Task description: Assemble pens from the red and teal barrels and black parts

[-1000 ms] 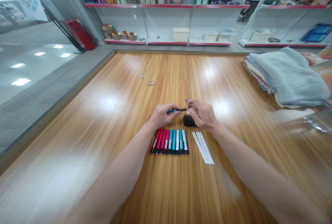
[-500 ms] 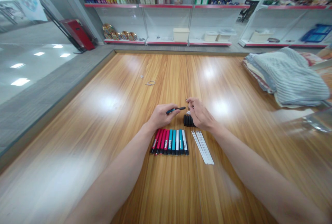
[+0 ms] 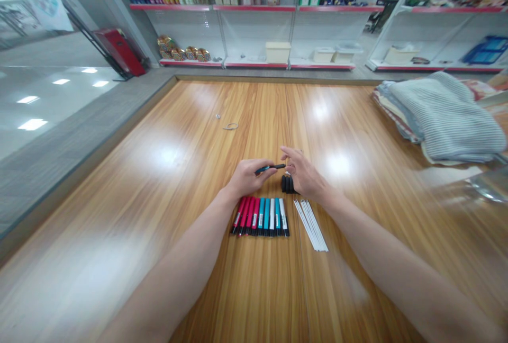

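My left hand is closed on a teal and black pen barrel, held level with its black end pointing right. My right hand is at that end, thumb and fingers drawn close to the tip, one finger stretched up; what they pinch is too small to make out. Below the hands a row of red, teal and white pens lies side by side on the wooden table. Several thin white refills lie to their right. A small cluster of black pen parts sits under my right hand.
A rubber band and a small metal ring lie farther back on the table. Folded cloths are stacked at the right edge. Store shelves with goods line the back wall; a red box leans at the left.
My right hand has lifted slightly from the black parts and come up to the pen's end, its fingers loosening. My left hand and the pen have barely moved.
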The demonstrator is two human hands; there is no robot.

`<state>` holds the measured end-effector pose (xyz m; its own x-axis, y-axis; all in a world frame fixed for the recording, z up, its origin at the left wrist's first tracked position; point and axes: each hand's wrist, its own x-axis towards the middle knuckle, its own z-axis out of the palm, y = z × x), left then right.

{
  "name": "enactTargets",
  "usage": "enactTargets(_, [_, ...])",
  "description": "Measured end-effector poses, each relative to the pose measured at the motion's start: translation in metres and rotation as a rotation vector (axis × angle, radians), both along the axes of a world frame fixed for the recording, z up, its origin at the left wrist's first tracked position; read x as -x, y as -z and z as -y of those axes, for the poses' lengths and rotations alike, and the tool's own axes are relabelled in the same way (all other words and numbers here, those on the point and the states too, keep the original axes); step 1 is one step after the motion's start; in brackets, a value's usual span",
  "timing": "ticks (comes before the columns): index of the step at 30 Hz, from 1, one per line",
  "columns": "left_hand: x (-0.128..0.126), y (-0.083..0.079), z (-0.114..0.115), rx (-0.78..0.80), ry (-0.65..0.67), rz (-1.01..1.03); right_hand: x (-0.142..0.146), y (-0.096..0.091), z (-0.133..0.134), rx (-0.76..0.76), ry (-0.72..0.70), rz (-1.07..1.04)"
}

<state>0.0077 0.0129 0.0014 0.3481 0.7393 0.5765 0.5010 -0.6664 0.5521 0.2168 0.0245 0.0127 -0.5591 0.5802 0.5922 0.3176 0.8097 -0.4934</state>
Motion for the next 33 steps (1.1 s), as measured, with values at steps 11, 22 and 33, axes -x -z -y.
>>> enactTargets(11, [0.000, 0.003, 0.000, -0.002, 0.001, 0.001, 0.004, -0.004, 0.004, -0.020, -0.041, 0.027])
enactTargets(22, [0.002, 0.007, -0.002, -0.024, 0.039, 0.051, -0.003, -0.022, 0.006, 0.036, -0.107, 0.372])
enactTargets(33, [0.001, 0.003, 0.000, -0.046, 0.093, 0.109, -0.003, -0.032, 0.011, 0.040, -0.082, 0.434])
